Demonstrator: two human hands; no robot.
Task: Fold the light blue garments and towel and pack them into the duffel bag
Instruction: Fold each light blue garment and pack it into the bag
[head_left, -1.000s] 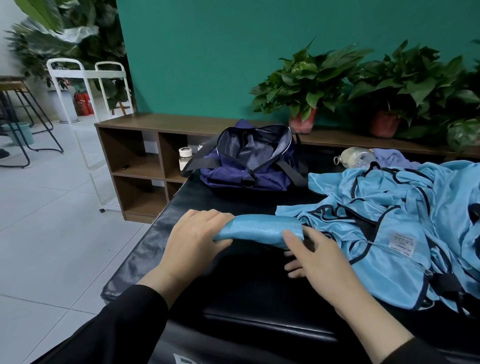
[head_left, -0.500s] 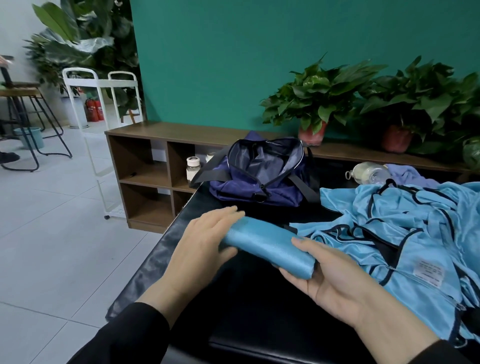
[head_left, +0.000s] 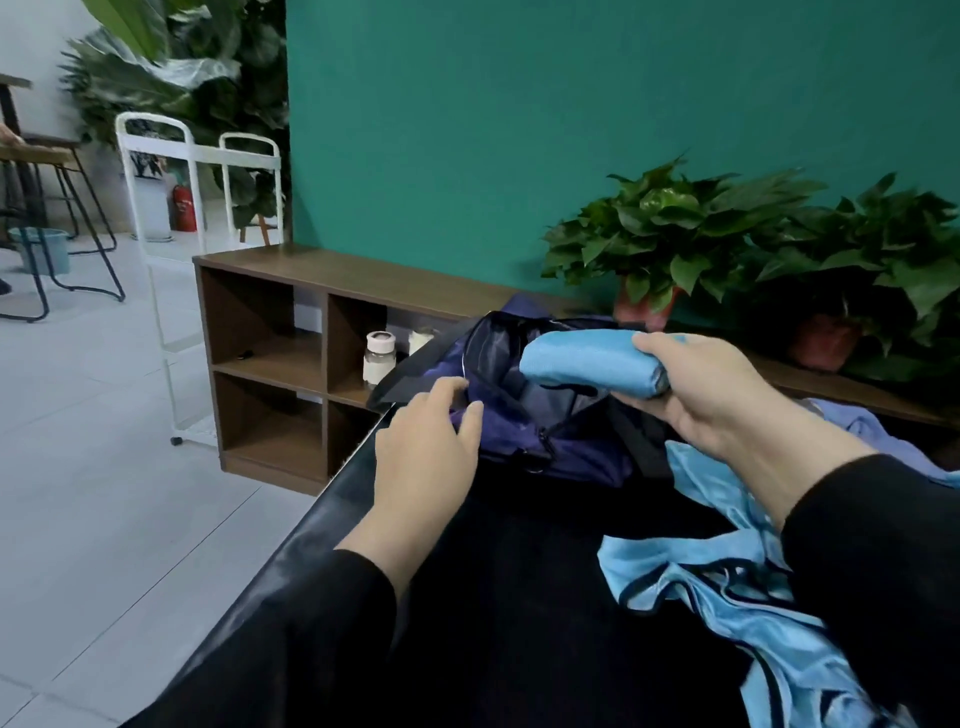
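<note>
Head view, the only one: the right hand grips a rolled light blue cloth bundle — prob. the towel, can't be sure — and holds it in the air just over the mouth of the dark purple-navy fabric duffel bag, which stands unzipped at the far end of the black padded bench; the left hand lies with fingers straight and spread, tips touching the bag's near rim, thumb on its side, holding nothing.

Progress, by my reckoning: one piece rolled and about to go in, not yet inside; the shiny light blue garments w/ dark trim lie crumpled and unfolded on the bench at right — most of the job is left.

Around: low brown wooden shelf unit behind, small white-capped jar in one cubby; potted green plants on top; a black bag strap droops off the left side, not across the opening.
</note>
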